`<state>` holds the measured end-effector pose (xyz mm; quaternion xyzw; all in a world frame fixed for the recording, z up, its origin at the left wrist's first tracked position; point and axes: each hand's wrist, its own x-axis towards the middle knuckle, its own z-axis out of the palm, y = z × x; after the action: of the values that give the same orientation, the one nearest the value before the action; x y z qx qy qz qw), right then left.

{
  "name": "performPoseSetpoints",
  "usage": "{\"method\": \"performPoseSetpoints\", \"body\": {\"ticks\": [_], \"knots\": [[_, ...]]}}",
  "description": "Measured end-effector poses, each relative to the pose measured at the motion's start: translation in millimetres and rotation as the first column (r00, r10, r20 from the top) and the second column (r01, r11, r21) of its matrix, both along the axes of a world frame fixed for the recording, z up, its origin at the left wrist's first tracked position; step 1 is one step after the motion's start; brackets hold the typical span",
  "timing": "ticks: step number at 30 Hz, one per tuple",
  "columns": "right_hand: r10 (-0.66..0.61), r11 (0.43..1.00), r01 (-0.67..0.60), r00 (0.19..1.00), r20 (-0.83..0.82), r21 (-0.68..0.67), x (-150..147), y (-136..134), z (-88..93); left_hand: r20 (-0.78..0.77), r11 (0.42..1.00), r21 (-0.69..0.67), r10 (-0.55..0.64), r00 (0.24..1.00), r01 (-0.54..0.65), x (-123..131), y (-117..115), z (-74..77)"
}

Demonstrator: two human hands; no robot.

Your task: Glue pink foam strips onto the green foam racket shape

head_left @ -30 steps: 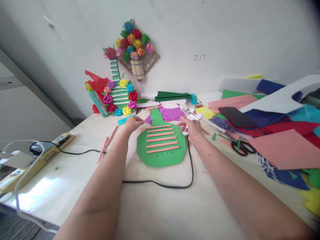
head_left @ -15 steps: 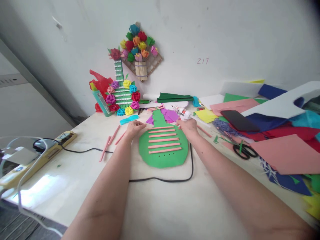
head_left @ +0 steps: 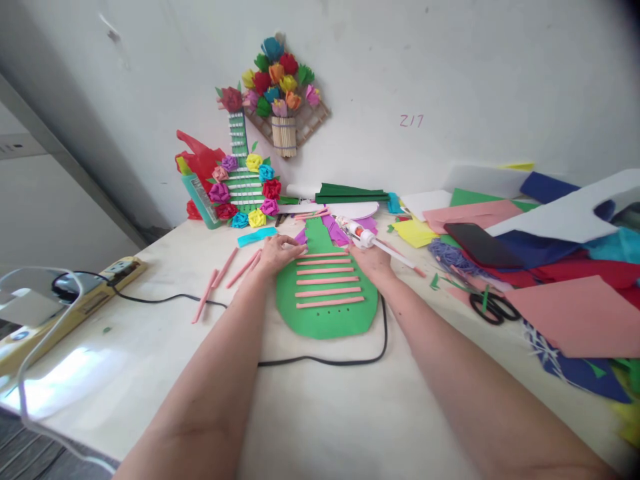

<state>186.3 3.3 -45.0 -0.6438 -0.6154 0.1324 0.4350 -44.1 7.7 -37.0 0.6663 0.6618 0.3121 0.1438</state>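
Operating remotely, I held my left hand (head_left: 281, 253) and right hand (head_left: 371, 259) apart at the ends of the top strip (head_left: 324, 255), on the cutout (head_left: 327, 325) atop the table (head_left: 320, 413); the right gripped the glue gun (head_left: 362, 233); whether the left pinched, I could not tell.

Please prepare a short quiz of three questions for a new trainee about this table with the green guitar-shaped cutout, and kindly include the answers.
1. What does the person's right hand hold?
2. True or false: the black-handled scissors lie to the right of the green guitar-shaped cutout.
3. What lies in rows across the body of the cutout?
A) yellow paper roses
B) pink paper rolls
C) blue paper squares

Key:
1. A white hot-glue gun.
2. True.
3. B.
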Motion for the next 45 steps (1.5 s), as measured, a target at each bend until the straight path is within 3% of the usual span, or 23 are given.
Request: {"method": "performPoseSetpoints", "body": {"ticks": [7, 19, 27, 38, 45], "knots": [[0.047, 0.999, -0.045, 0.996, 0.073, -0.030, -1, 2, -0.7, -0.093, 0.998, 0.031, -0.043, 0.995, 0.046, 6, 10, -2.3], [0.106, 0.994, -0.107, 0.993, 0.058, 0.008, -1, 3, -3.7, -0.136, 0.997, -0.065, -0.056, 0.989, 0.047, 2, 17, -1.6], [0.130, 0.988, -0.123, 0.989, -0.072, 0.094, -2, 2, -3.6, -0.180, 0.997, -0.079, -0.031, 0.983, 0.017, 5, 15, 1.1], [0.041, 0.993, -0.065, 0.970, 0.241, 0.095, -3, -3, 1.2, -0.187, 0.996, -0.085, -0.032, 0.982, 0.016, 1, 20, -4.7], [0.074, 0.981, -0.144, 0.896, 0.437, 0.129, -4, -4, 3.4, -0.200, 0.996, -0.082, -0.032, 0.979, 0.016, 4, 19, -4.1]]}}
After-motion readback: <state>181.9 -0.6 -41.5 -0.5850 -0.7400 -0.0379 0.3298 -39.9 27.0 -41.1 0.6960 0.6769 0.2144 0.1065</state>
